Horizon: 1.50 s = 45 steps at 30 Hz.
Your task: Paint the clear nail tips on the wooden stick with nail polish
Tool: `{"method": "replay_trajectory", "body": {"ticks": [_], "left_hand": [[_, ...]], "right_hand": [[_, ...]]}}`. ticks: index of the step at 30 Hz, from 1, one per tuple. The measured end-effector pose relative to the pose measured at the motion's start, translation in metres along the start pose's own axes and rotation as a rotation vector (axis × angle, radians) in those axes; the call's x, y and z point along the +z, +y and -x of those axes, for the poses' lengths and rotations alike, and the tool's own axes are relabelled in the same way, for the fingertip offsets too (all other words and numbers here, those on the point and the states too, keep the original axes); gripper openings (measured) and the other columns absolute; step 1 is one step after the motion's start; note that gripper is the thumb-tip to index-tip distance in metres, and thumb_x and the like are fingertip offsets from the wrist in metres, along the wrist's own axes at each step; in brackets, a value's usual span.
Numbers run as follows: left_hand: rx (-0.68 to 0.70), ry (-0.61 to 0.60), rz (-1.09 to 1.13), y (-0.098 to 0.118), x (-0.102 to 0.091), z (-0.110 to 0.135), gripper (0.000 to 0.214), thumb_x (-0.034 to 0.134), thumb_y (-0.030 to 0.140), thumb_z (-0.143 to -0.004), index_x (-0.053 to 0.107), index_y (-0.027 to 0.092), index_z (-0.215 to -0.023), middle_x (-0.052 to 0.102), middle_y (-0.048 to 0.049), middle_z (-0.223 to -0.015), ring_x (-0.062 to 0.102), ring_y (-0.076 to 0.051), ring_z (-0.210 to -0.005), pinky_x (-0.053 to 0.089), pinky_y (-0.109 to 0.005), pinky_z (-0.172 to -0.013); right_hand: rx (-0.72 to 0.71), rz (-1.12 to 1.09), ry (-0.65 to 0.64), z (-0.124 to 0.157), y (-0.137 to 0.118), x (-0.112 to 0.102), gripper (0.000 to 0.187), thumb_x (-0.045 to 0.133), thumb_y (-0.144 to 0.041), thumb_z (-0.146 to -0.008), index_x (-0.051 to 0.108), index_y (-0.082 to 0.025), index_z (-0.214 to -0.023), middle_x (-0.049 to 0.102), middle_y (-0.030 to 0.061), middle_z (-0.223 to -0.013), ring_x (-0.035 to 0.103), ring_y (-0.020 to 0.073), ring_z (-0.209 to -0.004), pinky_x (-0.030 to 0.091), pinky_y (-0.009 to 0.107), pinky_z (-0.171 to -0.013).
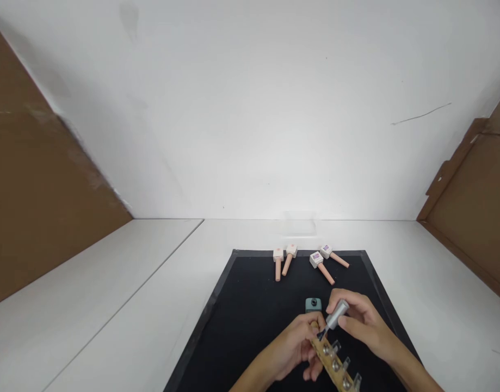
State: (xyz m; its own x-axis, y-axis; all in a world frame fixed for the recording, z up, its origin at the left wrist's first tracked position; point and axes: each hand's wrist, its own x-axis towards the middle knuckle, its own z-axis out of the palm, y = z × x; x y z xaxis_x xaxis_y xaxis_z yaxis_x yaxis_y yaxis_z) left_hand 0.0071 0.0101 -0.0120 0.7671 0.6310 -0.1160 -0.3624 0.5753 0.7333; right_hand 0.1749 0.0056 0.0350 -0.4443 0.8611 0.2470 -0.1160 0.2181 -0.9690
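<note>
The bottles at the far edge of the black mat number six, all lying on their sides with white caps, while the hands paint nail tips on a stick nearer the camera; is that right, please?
Not quite: the head view shows four bottles, not six. They lie on their sides with white caps at the far edge of the black mat, while the right hand holds a silver brush cap over the nail tips on a stick that the left hand steadies.
</note>
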Motion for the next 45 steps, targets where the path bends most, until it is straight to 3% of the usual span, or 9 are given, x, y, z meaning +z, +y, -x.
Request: {"method": "replay_trajectory", "body": {"ticks": [20,32,38,45], "left_hand": [[0.022,-0.038,0.019,-0.0052,-0.0067,0.0008,0.017,0.058,0.028,-0.069,0.046,0.017,-0.066,0.043,0.0078,-0.041,0.045,-0.008,-0.028,0.028,-0.013,-0.025],[0.009,-0.008,0.024,-0.0015,-0.0045,0.0038,0.021,0.061,0.031,-0.069,0.047,0.016,-0.065,0.041,0.0079,-0.039,0.046,-0.008,-0.028,0.028,-0.013,-0.025],[0.006,-0.016,0.016,-0.0021,-0.0059,0.0032,0.018,0.06,0.03,-0.067,0.048,0.016,-0.064,0.044,0.0069,-0.041,0.045,-0.007,-0.027,0.028,-0.013,-0.023],[0.022,-0.019,0.012,-0.0013,-0.0045,0.0015,0.014,0.057,0.027,-0.067,0.048,0.016,-0.067,0.044,0.0072,-0.042,0.045,-0.007,-0.028,0.028,-0.013,-0.026]], "right_hand": [[0.0,0.16,0.08,-0.0023,-0.0004,-0.0012,0.036,0.055,-0.054,-0.08,0.06,-0.018,-0.077,0.049,0.0004,-0.067,0.047,0.0149,-0.059,0.039,0.026,-0.057],[-0.039,0.166,0.107,-0.0022,0.0037,-0.006,0.032,0.056,-0.049,-0.082,0.06,-0.018,-0.075,0.049,0.0001,-0.067,0.046,0.0145,-0.059,0.038,0.025,-0.056],[-0.095,0.111,0.184,-0.0013,0.0047,-0.0063,0.03,0.058,-0.049,-0.081,0.06,-0.02,-0.074,0.048,0.0001,-0.068,0.045,0.0151,-0.06,0.038,0.025,-0.056],[-0.075,0.095,0.031,-0.0004,-0.0001,0.0012,0.032,0.054,-0.05,-0.083,0.06,-0.019,-0.079,0.05,0.0017,-0.07,0.048,0.016,-0.062,0.038,0.027,-0.057]]}}
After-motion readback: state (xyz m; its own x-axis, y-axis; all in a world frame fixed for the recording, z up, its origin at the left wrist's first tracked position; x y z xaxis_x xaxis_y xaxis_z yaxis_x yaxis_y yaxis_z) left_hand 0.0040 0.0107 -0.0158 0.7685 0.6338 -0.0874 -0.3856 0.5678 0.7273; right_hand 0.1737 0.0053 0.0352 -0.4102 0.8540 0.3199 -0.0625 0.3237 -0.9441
